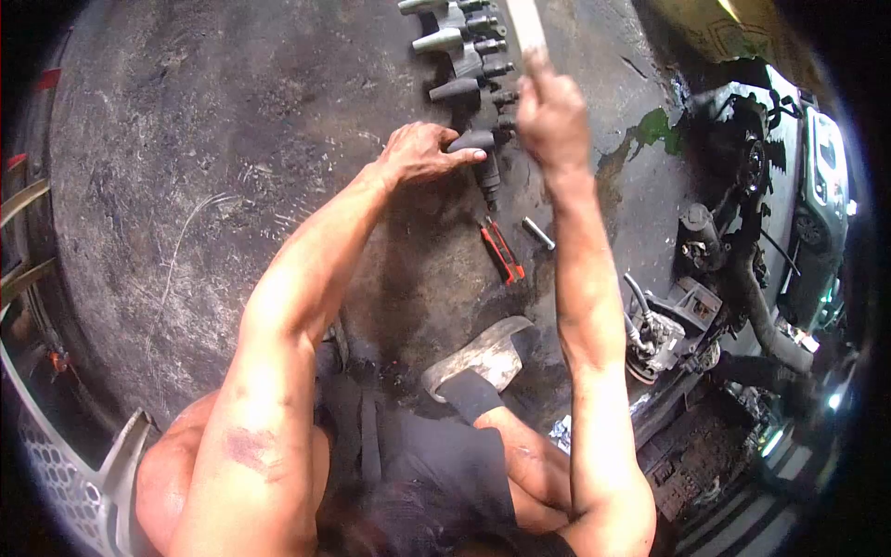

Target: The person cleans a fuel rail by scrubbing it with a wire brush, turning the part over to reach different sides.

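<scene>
The grey metal part [455,88] on the floor [278,121] looks hard, stiff and heavy, so its thick near end seems good to hold, where the left hand [422,153] grips it, apart from the right hand [554,116], wrapped around a blurry pale stick [525,26].

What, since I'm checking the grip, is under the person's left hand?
A gray tapered prong shows at the left hand, beside the thumb; whatever the palm and curled fingers cover cannot be seen.
</scene>
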